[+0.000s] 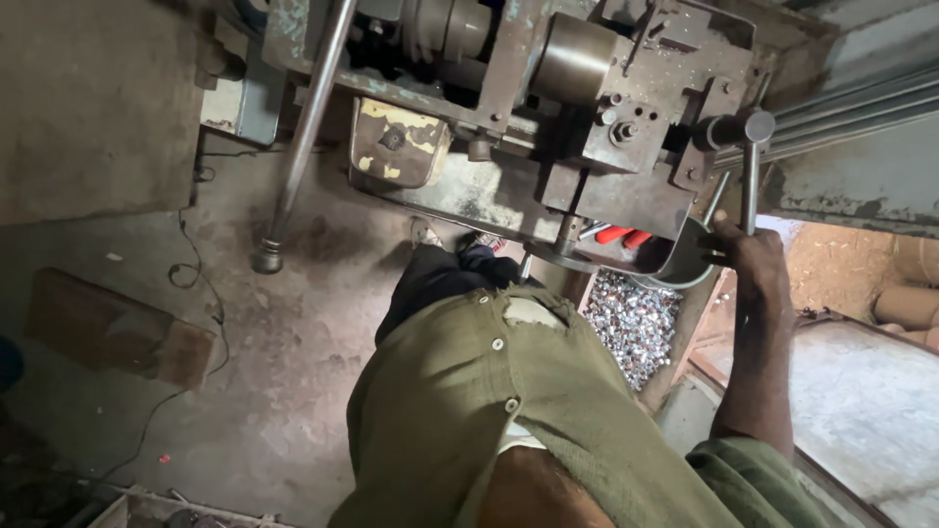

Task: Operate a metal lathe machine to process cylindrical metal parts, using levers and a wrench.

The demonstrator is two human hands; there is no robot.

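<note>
The steel lever (pixel 750 181) sits at about 2 o'clock on the old press machine (pixel 548 117). It looks stiff, heavy and probably oily, so I'd grip low on the shaft. The right hand (pixel 745 256) is wrapped round it there. The left hand is out of view. A bin of small metal pieces (pixel 631 323) sits below.

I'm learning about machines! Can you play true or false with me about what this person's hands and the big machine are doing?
1. One hand grips a metal lever on the machine. True.
2. The person wears a bright red shirt. False: the shirt is olive green.
3. A heap of small shiny metal pieces lies below the machine. True.
4. Both hands are on the lever. False: only one hand shows; the other is out of view.
5. The floor is covered in green grass. False: it is bare, dusty and grey.
</note>
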